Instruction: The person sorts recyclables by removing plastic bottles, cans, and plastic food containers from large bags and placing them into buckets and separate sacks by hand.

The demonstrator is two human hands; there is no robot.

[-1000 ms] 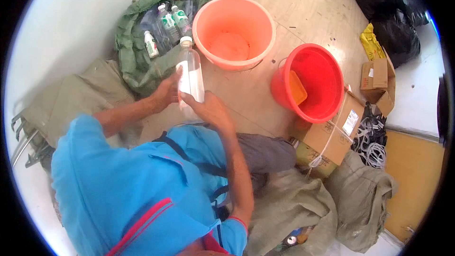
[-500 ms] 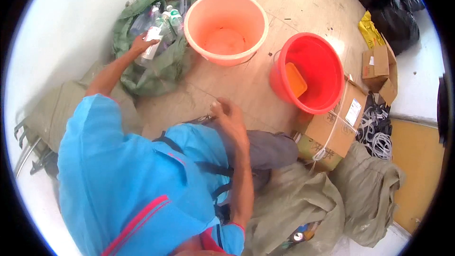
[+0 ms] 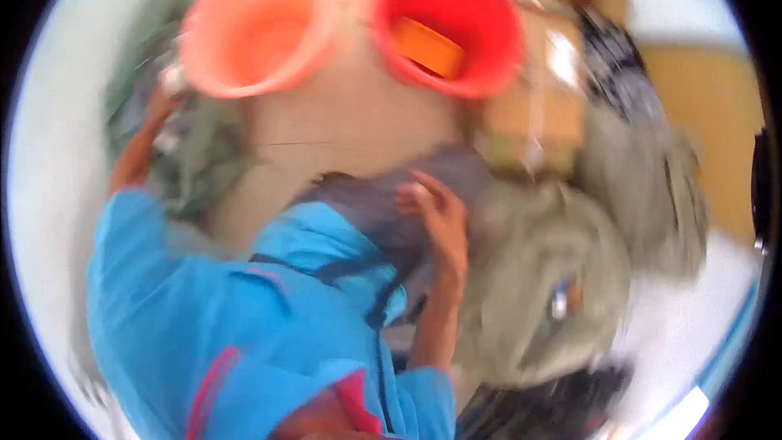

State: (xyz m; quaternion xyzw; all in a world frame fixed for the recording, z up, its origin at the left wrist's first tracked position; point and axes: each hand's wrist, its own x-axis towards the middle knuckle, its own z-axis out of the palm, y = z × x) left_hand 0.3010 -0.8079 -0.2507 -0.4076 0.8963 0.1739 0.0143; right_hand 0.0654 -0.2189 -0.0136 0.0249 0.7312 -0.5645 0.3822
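upper left, a pale blur, likely a bottle, meets the left hand at the green sack; grip unclear. right hand, centre: loosely spread, empty. crowding could knock the peach bucket.

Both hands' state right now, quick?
Left hand: at the green woven-fabric sack, too blurred to tell open or closed.
Right hand: open, nothing visible in it, above the grey trouser leg.

Before the person, a first bucket stands left of a second bucket holding a tub, with a woven sack left of the first, a cardboard box right of the second, a near sack by the person's right arm, and a far sack just beyond it.
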